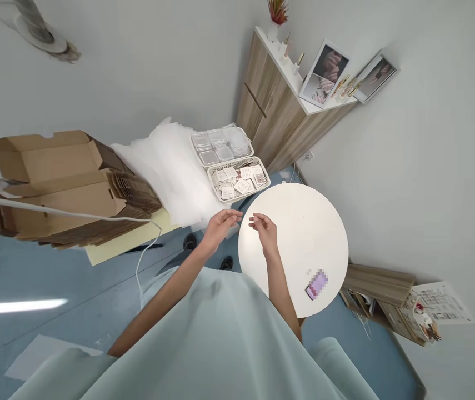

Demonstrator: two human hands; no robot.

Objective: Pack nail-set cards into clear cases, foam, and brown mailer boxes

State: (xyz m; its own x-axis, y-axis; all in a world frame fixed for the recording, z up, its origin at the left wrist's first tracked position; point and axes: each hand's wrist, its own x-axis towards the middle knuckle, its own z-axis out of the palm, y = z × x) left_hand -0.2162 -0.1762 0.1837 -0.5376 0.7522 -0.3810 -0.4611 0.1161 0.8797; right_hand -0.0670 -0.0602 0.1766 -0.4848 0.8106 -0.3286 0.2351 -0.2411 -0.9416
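My left hand (220, 224) hovers by the left rim of the round white table (295, 222), its fingers stretched toward the right and nothing visible in them. Facing it, my right hand (264, 229) is raised over the tabletop with fingers slightly bent and apart, also without a visible object. A narrow gap separates the fingertips of the two hands. Beyond my left hand stands a white basket (209, 179) of small printed cards (243, 185). A phone (316, 284) with a purple screen lies on the table near its lower right edge.
Behind the card basket is another basket (250, 149) with clear plastic boxes (216, 143). White foam sheets (174, 166) and stacked cardboard boxes (62, 172) stand left. A white cable (74, 215) crosses there. A wooden cabinet (270, 105) fills the back corner.
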